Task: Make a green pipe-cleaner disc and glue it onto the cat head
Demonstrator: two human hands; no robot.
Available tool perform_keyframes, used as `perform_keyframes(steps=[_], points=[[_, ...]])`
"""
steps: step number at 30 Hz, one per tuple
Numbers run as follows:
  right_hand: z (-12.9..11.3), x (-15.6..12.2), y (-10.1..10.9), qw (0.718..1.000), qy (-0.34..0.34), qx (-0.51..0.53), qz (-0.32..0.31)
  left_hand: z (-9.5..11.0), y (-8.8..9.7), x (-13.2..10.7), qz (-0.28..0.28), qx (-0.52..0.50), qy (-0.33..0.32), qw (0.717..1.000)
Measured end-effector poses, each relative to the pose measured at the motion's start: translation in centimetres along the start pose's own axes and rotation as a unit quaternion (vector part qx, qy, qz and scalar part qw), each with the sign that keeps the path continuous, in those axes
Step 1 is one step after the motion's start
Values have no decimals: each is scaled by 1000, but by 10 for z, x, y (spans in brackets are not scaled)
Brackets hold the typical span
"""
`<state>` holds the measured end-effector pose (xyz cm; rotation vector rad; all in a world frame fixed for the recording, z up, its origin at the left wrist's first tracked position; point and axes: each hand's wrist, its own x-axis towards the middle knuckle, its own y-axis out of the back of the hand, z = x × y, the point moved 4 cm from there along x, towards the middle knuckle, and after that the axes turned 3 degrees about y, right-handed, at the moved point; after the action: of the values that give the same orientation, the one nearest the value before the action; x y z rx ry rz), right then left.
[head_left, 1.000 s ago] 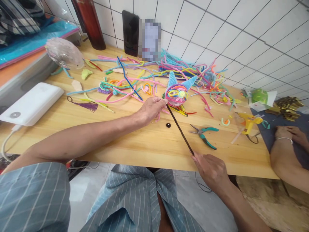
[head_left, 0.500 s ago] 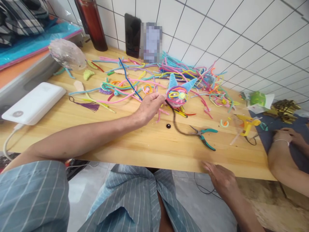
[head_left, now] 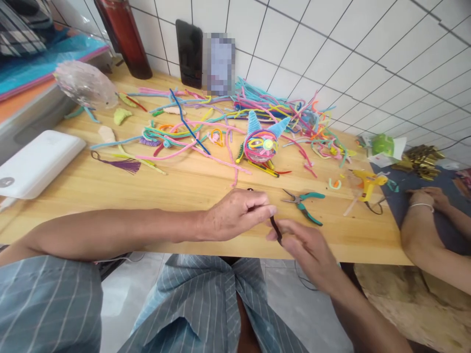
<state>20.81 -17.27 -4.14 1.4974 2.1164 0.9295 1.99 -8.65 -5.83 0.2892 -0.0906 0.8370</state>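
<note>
My left hand (head_left: pixel 241 214) pinches one end of a dark pipe cleaner (head_left: pixel 275 228) above the front of the wooden table. Lower on the same pipe cleaner, the fingers of my right hand (head_left: pixel 303 245) are closed round it, so its far end is hidden. Just beyond my hands lie teal-handled pliers (head_left: pixel 304 203), jaws pointing left. A small black bead (head_left: pixel 250 189) peeks out behind my left hand. Farther back stands a round, colourful pipe-cleaner figure (head_left: pixel 262 144) with two blue pointed ears.
Loose pipe cleaners (head_left: pixel 206 117) spread across the back of the table (head_left: pixel 176 196). A white power bank (head_left: pixel 44 162) sits at left, a yellow glue gun (head_left: pixel 368 182) at right. Two phones, one being a black phone (head_left: pixel 189 54), lean on the tiled wall. Another person's arm (head_left: pixel 423 230) rests at far right.
My left hand has drawn the dark pipe cleaner back from beside the figure towards the table's front. My right hand has risen from the edge and taken hold of it.
</note>
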Motion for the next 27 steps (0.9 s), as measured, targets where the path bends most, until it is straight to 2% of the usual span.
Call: perform_keyframes(steps=[2, 4, 7, 10, 13, 15, 17, 19, 22, 24, 27], points=[[-8, 15, -24, 995, -33, 81, -39, 0, 2, -1, 26, 7, -7, 1000], [-11, 23, -39, 989, -60, 132, -32, -2, 4, -1, 49, 4, 4, 999], [-9, 23, -54, 979, -93, 178, -10, -9, 8, 4, 69, -10, 39, 997], [-4, 15, -68, 969, -121, 217, -17, -17, 16, 11, 112, -60, 77, 989], [3, 6, -80, 975, -119, 185, -4, -27, 21, 16, 142, -127, 118, 975], [8, 0, -83, 992, -72, 96, 33, -34, 20, 18, 141, -161, 153, 965], [12, -7, -84, 997, 0, -17, 73, -41, 19, 19, 146, -196, 192, 950], [19, -17, -83, 988, 53, -106, 100, -47, 20, 21, 158, -232, 224, 933], [33, -30, -68, 980, 50, -164, 103, -50, 22, 25, 159, -266, 234, 921], [41, -33, -51, 988, 1, -137, 77, -47, 23, 26, 149, -250, 206, 934], [41, -25, -29, 996, -68, 41, 43, -33, 21, 21, 131, -162, 107, 972]])
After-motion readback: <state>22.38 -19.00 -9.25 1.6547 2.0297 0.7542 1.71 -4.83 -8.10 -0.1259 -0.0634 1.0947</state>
